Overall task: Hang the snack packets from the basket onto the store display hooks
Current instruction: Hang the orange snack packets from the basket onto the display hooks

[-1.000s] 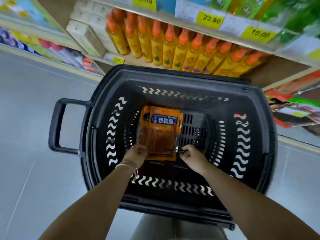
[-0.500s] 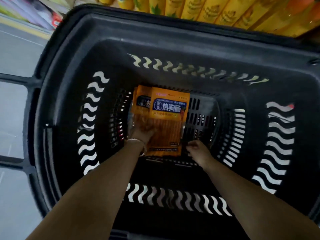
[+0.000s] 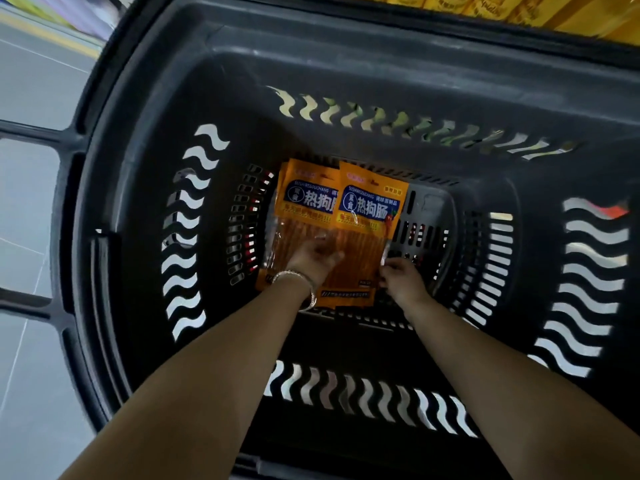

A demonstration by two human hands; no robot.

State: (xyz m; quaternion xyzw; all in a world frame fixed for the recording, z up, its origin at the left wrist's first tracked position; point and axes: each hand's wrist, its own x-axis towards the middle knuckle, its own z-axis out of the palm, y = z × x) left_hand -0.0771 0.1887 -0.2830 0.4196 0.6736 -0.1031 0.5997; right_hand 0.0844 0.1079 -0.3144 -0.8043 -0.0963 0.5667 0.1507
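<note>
Orange snack packets lie stacked on the floor of a black plastic basket [image 3: 363,71]. The top packet [image 3: 372,209] overlaps another packet [image 3: 304,202] to its left, both with blue labels. My left hand [image 3: 313,258], a bracelet on its wrist, rests flat on the clear lower part of the packets, fingers spread. My right hand [image 3: 398,277] pinches the lower right edge of the top packet. No display hooks are in view.
The basket's handle frame [image 3: 31,133] sticks out to the left over a grey tiled floor [image 3: 24,375]. Yellow bottles [image 3: 485,8] line a shelf just beyond the basket's far rim. The basket walls have wavy cut-outs all round.
The camera has dropped closer into the basket. The top packet has slid right, baring the one beneath. My left hand moved further onto the packets; my right hand closed on the top packet's edge.
</note>
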